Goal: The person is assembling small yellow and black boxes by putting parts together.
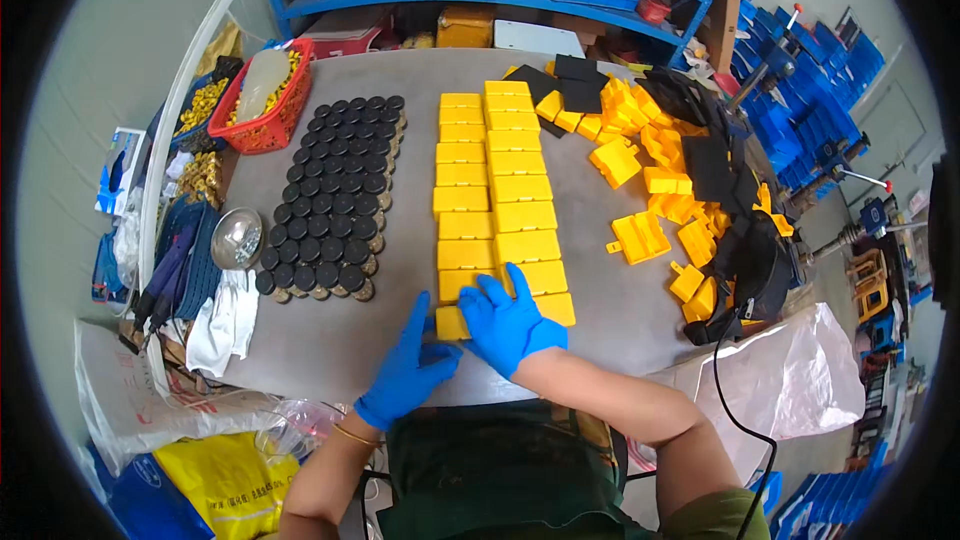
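At the lower centre of the frame, the blue-gloved left hand (405, 377) is held with its fingers extended and the thumb splayed well away from them; it appears to grip nothing, and its fingertips are just beside the nearest yellow box (452, 324) of the left column. To its right, the right hand (508, 328) lies over the near ends of both columns, index finger stretched up across the right one, the other fingers loosely curled; whether they pinch a box or merely rest on it, I cannot tell.

Running from here up the middle of the frame stand the left column (465, 226) and the right column (520, 189), each box set close against the next on the grey table (610, 325). These look like rigid moulded plastic: likely light if hollow (their contents, if any, are hidden), stiff under a squeeze, and a little slick against smooth gloves. A thumb and fingers across the two short ends would probably hold best, since neighbours crowd the long sides; pushing hard could skew the column.

Loose yellow cases (640, 238) at right of centre, some gaping, suggest thin walls and a hinge that might strain if forced. Farther up lie flat black pieces (580, 90), probably soft and floppy, best lifted by an edge.
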Tool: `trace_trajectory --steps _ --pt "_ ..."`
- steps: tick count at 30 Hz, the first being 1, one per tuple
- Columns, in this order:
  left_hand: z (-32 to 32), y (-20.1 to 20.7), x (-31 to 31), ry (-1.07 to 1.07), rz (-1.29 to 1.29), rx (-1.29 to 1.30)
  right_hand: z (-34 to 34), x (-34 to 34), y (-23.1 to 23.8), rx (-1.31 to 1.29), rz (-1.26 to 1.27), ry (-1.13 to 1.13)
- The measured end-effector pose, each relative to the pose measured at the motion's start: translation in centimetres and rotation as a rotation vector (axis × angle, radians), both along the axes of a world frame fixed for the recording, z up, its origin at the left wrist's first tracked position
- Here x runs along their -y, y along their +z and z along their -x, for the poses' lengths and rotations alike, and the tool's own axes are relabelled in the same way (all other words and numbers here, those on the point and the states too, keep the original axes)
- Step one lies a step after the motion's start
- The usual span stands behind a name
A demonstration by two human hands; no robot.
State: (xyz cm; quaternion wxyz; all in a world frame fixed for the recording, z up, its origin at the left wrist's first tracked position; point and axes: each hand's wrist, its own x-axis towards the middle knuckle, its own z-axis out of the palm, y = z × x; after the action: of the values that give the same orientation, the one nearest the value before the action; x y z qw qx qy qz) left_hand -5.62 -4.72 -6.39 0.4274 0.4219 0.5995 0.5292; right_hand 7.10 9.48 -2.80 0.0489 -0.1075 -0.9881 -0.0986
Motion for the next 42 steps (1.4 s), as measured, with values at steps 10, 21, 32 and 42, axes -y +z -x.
trace_trajectory --steps 10,21,32,42 --pt "-0.1 0.4 -1.2 0.288 -0.045 -0.3 -10.4 -15.9 2.1 0.043 0.291 -1.069" --pt "-6.6 6.8 -10.0 0.007 -0.336 -0.314 -7.5 -6.9 9.5 -0.379 1.366 -0.241" --pt "0.7 6.4 0.5 0.507 -0.23 0.663 -24.7 -45.0 3.1 -1.091 0.486 -1.046" --pt "1.7 4.9 3.5 0.677 -0.201 0.605 -15.3 -40.7 1.7 -0.506 1.332 -0.946"
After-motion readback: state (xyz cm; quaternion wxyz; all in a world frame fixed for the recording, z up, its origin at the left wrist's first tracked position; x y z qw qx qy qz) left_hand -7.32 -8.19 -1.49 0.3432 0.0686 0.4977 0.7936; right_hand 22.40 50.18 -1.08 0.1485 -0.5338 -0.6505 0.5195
